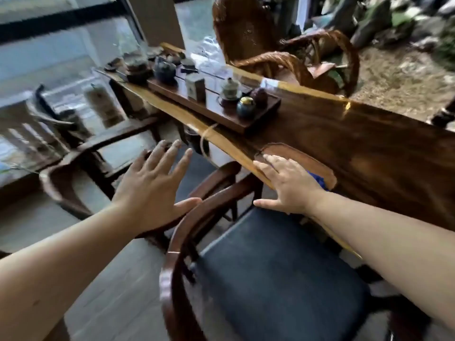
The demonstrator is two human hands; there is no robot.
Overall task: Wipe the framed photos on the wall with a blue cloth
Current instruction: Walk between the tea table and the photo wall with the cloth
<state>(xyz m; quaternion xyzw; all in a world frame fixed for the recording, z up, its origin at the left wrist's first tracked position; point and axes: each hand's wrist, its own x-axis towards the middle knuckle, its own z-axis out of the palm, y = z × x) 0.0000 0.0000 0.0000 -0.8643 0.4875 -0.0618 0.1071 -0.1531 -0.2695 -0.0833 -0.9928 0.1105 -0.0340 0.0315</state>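
Head view: the right hand (pixel 290 185) lies flat, fingers spread, on the near edge of the wooden bench (pixel 369 148), covering most of the blue cloth (pixel 317 179); the left hand (pixel 152 183) hovers open, fingers apart, above a chair (pixel 177 242)

A long, glossy dark wooden tabletop (pixel 357 141) with a paler, wavy edge carries a low wooden tray (pixel 214 112) set with teapots, cups and a small tin. Near its front edge lies a blue cloth (pixel 317 179), mostly hidden under a hand.
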